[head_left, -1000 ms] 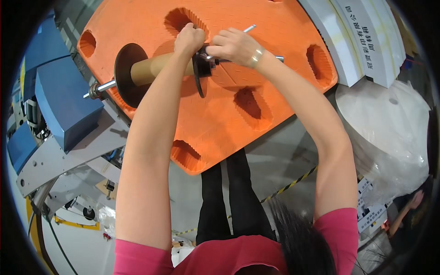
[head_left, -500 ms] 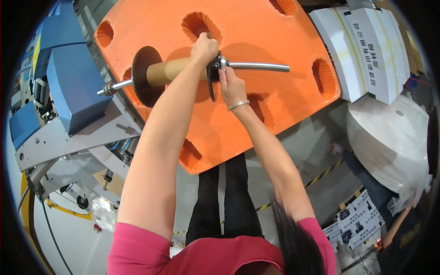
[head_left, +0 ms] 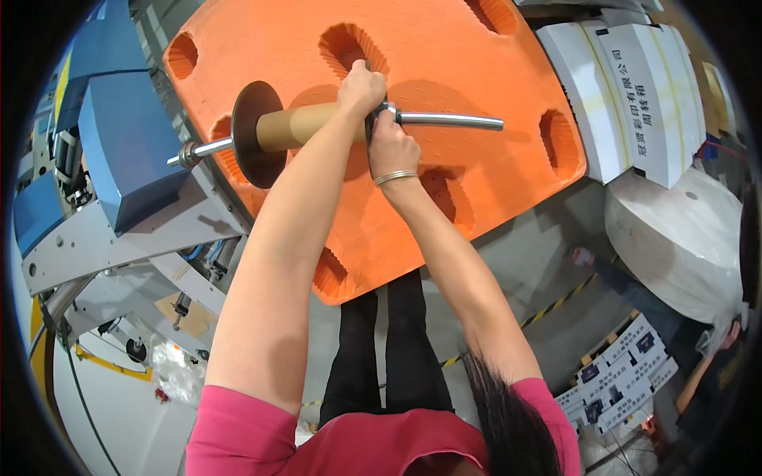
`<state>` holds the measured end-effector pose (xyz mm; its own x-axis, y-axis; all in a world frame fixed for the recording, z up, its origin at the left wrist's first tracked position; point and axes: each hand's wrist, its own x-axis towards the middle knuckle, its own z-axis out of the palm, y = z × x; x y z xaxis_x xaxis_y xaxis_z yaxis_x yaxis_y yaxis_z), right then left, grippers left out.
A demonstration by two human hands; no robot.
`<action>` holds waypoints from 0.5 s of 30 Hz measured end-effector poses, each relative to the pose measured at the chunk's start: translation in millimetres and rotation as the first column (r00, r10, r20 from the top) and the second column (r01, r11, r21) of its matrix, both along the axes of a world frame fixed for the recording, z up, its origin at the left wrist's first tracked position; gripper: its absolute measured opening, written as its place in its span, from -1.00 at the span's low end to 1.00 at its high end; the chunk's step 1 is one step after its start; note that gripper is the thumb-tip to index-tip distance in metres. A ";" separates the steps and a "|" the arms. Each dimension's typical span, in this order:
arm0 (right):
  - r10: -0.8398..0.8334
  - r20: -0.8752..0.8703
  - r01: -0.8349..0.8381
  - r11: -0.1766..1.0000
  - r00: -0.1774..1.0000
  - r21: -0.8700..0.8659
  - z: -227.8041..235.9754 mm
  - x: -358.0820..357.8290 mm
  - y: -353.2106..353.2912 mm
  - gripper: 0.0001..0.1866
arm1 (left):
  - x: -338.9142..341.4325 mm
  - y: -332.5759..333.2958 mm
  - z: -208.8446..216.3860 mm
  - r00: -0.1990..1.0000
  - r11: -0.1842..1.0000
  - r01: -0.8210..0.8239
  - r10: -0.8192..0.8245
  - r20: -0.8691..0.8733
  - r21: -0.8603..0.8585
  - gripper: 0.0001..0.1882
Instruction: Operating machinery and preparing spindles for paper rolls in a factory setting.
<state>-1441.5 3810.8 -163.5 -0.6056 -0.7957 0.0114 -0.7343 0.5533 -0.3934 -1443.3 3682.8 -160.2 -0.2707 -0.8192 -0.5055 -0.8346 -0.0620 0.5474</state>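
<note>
A metal shaft (head_left: 452,121) lies across the orange plastic platform, threaded through a brown cardboard core (head_left: 294,127). At the core's left end stands a large dark round flange (head_left: 258,135), with a metal collar (head_left: 188,155) further out on the shaft. A second black flange (head_left: 370,131) sits against the core's right end, mostly hidden by my hands. My left hand (head_left: 363,89) is closed on its upper edge. Lower and to the right, my right hand (head_left: 393,145) curls round the same flange beside the silver hub; its fingertips are partly hidden.
The orange platform (head_left: 429,47) has several ribbed recesses. A blue and grey machine (head_left: 131,151) stands close on the left. White cartons (head_left: 635,95), a large plastic-wrapped roll (head_left: 675,238) and printed sheets (head_left: 619,377) are on the right, where another person's arm (head_left: 698,381) shows.
My right hand has shifted left, from fingertips at the hub to a wrapped hold on the black flange. My left hand keeps its grip. The other person's arm at the right has moved slightly.
</note>
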 end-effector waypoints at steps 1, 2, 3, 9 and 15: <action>0.005 0.043 -0.002 0.999 0.999 -0.053 6.3 1.9 -1.6 -0.76 | 2.4 -1.7 -1.6 1.000 1.000 -0.011 0.011 -0.023 -0.009 -0.51; 0.004 0.042 -0.001 0.999 0.999 -0.052 4.6 1.2 -0.4 -0.76 | 5.0 -3.1 -3.2 1.000 1.000 -0.010 0.010 -0.024 -0.009 -0.51; 0.048 0.129 -0.036 0.995 0.990 -0.098 1.0 -0.2 2.2 -0.76 | 7.7 -4.5 -4.6 1.000 1.000 -0.008 0.008 0.009 0.000 -0.50; 0.171 0.152 -0.172 0.985 0.973 -0.008 15.8 -16.2 -1.9 -0.78 | 3.7 -0.1 -3.5 1.000 1.000 0.004 -0.004 0.011 -0.003 -0.51; 0.220 0.211 -0.213 0.976 0.953 -0.056 11.1 -16.0 -1.1 -0.66 | 8.8 -8.3 -6.5 0.999 1.000 -0.015 0.015 0.029 -0.013 -0.52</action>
<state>-1457.6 3809.7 -152.4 -0.4102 -0.9091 -0.0723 -0.7314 0.3753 -0.5694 -1434.4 3674.5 -166.7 -0.2434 -0.8296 -0.5024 -0.8495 -0.0677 0.5233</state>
